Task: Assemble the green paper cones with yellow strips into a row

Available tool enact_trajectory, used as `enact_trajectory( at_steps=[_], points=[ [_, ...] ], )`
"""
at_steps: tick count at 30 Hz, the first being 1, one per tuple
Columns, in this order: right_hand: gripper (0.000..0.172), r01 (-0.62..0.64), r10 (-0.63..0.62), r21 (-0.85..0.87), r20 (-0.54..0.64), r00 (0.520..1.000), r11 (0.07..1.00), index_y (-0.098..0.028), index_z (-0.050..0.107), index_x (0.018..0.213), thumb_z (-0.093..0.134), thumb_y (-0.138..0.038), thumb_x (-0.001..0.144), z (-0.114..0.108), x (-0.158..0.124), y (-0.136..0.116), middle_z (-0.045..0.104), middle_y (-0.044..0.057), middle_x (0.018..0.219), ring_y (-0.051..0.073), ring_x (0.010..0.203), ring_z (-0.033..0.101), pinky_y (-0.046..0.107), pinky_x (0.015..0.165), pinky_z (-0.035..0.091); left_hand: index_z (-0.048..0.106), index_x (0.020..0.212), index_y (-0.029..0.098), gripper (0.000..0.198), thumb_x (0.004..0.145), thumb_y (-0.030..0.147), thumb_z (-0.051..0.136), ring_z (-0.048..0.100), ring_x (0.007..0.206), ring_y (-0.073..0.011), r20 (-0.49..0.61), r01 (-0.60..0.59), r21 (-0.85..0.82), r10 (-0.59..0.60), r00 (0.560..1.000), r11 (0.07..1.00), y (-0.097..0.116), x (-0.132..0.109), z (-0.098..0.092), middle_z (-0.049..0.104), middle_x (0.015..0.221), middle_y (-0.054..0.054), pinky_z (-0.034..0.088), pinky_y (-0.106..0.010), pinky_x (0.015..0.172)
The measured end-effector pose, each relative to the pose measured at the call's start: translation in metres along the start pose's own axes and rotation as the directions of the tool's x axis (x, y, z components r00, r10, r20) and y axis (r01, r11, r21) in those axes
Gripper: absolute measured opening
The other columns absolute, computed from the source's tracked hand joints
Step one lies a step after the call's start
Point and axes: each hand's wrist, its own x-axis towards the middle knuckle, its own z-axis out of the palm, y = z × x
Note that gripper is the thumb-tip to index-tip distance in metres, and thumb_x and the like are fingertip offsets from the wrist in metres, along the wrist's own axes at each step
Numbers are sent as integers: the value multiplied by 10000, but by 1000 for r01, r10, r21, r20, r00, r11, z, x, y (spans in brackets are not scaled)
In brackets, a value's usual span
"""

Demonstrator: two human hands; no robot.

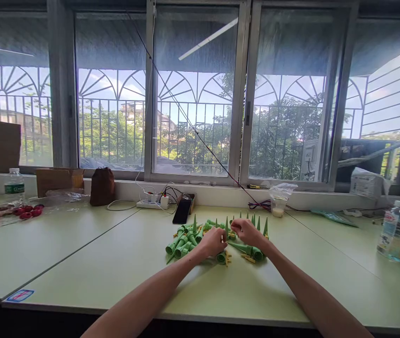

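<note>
A heap of green plastic cone-shaped spikes (182,248) with hollow, capped wide ends lies in front of me. Over its right side is my left hand (213,241), its fingers curled together; whatever they grip is hidden. One upright green spike (227,226) shows just beyond those fingertips, and I cannot tell whether they touch it. My right hand (245,231) is closed in a pinch close by, on something too small to name. Several spikes (265,227) stand point-up behind it. Small yellow pieces (248,258) are scattered below the right hand, among lying spikes.
Behind the heap are a black phone (182,211) and a white power strip (148,205) with cables. A brown pouch (101,187) and a water bottle (14,187) stand left. A larger bottle (395,231) is at right, and a bagged cup (278,204) sits near the windowsill.
</note>
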Motion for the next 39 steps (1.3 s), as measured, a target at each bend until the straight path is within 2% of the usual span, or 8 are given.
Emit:
enact_trajectory(
  at_steps=[4,8,12,17,23,29,35,39],
  points=[
    [190,-10,10,-8,2,1000,1000,-141,624,697,494,-144,835,0,1,1,603,25,663,133,626,491,231,595,322,705,692,191,149,755,251,583,561,625,-146,-147,-1,-45,-5,989,999,6,0,-8,662,657,-20,345,-235,592],
    [197,-11,11,-17,7,1000,1000,-144,639,708,487,-138,832,0,1,1,607,22,661,134,630,493,231,600,325,665,660,179,330,866,342,466,484,547,-119,-393,43,-82,-72,917,996,9,1,-24,609,585,-13,302,-241,575],
    [189,-12,12,-20,8,1000,1000,-146,651,734,487,-125,827,2,1,4,621,25,684,135,636,495,229,609,332,645,644,182,361,884,347,432,492,561,-130,-492,170,-61,-177,853,984,0,5,-33,604,595,-20,276,-252,580],
    [190,-12,13,-34,13,1000,999,-147,651,735,492,-139,839,3,0,6,608,21,681,133,638,487,226,610,331,648,683,177,259,851,295,490,563,632,-163,-417,297,-18,-277,866,955,-16,8,-31,649,671,-53,243,-261,564],
    [198,-1,1,-13,21,1000,1000,-144,658,768,477,-137,849,4,0,8,637,39,724,144,654,507,237,614,344,648,666,168,497,941,467,363,559,604,-152,-329,215,-116,-242,913,970,-15,7,-23,643,644,-49,272,-251,557],
    [190,-11,11,-16,23,1000,1000,-150,648,757,488,-154,859,3,0,6,629,33,703,143,644,506,235,602,333,674,766,168,216,826,343,562,607,705,-165,-220,156,-89,-172,960,984,-19,9,-8,694,741,-47,344,-236,611],
    [178,-4,4,-11,11,1000,1000,-154,628,735,502,-172,859,4,0,7,617,24,689,139,641,500,233,601,325,657,734,154,197,823,308,571,600,727,-177,-152,149,-33,-152,977,988,-24,11,-1,677,735,-62,354,-247,634],
    [205,-6,6,5,-1,1000,1000,-156,599,708,496,-209,877,3,0,3,575,3,636,124,598,465,232,578,306,621,708,158,240,855,337,556,579,699,-165,-212,162,-91,-178,961,983,-23,14,-2,646,699,-43,346,-250,636]
  ],
)
